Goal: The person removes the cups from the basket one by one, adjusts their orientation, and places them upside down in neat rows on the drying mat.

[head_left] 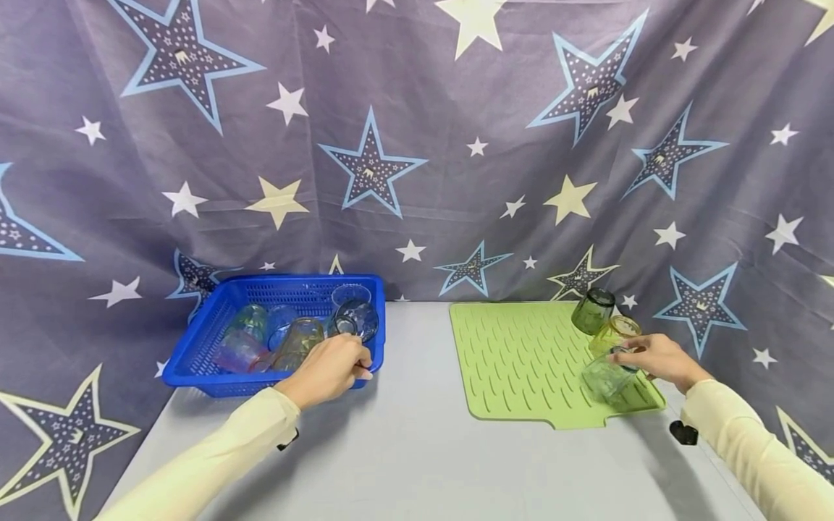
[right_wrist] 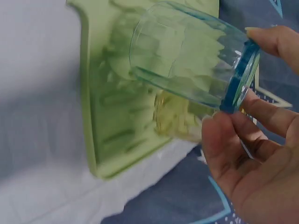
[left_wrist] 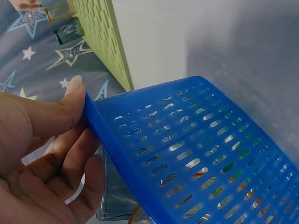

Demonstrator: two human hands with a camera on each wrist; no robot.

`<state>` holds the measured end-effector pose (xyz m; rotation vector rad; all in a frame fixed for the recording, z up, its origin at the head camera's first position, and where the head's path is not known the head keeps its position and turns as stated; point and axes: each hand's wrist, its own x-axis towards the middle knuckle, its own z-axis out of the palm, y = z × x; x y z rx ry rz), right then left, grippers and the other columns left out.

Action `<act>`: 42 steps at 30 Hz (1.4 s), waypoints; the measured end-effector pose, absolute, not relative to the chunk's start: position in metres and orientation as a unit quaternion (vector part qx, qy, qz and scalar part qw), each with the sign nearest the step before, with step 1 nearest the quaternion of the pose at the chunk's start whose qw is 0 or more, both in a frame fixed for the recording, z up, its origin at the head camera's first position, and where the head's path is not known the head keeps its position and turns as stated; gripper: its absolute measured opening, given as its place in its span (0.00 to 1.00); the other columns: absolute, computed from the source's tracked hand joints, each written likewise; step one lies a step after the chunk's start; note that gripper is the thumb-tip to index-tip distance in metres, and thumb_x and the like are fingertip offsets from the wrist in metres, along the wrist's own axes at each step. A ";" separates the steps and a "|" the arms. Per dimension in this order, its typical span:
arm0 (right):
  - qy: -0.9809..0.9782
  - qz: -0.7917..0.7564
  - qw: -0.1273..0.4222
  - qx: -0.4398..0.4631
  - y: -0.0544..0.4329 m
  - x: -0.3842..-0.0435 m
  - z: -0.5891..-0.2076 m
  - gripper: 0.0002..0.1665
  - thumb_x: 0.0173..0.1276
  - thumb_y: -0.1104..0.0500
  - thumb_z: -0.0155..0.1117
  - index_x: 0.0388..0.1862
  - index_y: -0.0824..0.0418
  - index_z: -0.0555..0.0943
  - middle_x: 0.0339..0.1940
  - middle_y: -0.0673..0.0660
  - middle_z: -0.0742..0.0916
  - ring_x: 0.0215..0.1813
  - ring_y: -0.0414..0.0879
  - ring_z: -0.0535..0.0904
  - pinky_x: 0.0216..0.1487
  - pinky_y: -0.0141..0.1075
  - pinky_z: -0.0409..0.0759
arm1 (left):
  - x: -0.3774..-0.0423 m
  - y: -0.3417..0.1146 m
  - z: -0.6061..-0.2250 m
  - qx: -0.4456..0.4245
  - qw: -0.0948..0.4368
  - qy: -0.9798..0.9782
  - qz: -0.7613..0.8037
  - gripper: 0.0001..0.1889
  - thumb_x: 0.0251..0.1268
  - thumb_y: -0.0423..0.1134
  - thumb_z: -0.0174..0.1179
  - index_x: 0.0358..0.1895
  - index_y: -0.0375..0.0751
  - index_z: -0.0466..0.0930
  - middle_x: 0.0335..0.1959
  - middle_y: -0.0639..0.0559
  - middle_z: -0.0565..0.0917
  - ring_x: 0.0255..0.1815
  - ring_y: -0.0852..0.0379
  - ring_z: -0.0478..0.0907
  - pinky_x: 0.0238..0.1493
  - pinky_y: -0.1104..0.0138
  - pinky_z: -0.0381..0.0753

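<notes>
My right hand (head_left: 661, 358) pinches a clear, blue-tinted drinking glass (right_wrist: 182, 56) by its thick blue end, thumb on one side and fingers on the other. The glass is tilted, its other end close over the front right of the green drying mat (head_left: 515, 362). Just behind it on the mat are a yellow glass (head_left: 606, 340) and a dark green glass (head_left: 591, 312). My left hand (head_left: 335, 365) grips the front right rim of the blue basket (left_wrist: 187, 126), thumb at the edge and fingers curled beside a greyish glass (left_wrist: 117, 191).
Several glasses lie in the basket, among them a pink glass (head_left: 239, 352), an amber glass (head_left: 301, 336) and a dark blue glass (head_left: 358, 318). A star-patterned curtain (head_left: 417, 145) hangs behind the white table (head_left: 417, 449) and along its sides.
</notes>
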<state>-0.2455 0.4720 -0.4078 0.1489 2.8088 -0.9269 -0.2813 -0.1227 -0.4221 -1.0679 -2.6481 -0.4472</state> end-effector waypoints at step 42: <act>0.980 -0.177 0.057 0.065 0.514 -0.237 -0.414 0.50 0.75 0.37 0.59 0.64 0.85 0.70 0.61 0.84 0.75 0.51 0.75 0.80 0.48 0.59 0.82 | -0.279 -0.124 -0.424 -0.360 0.137 -0.909 -0.162 0.02 0.60 0.34 0.76 0.34 0.44 0.91 0.31 0.55 0.84 0.33 0.56 0.78 0.38 0.63 0.84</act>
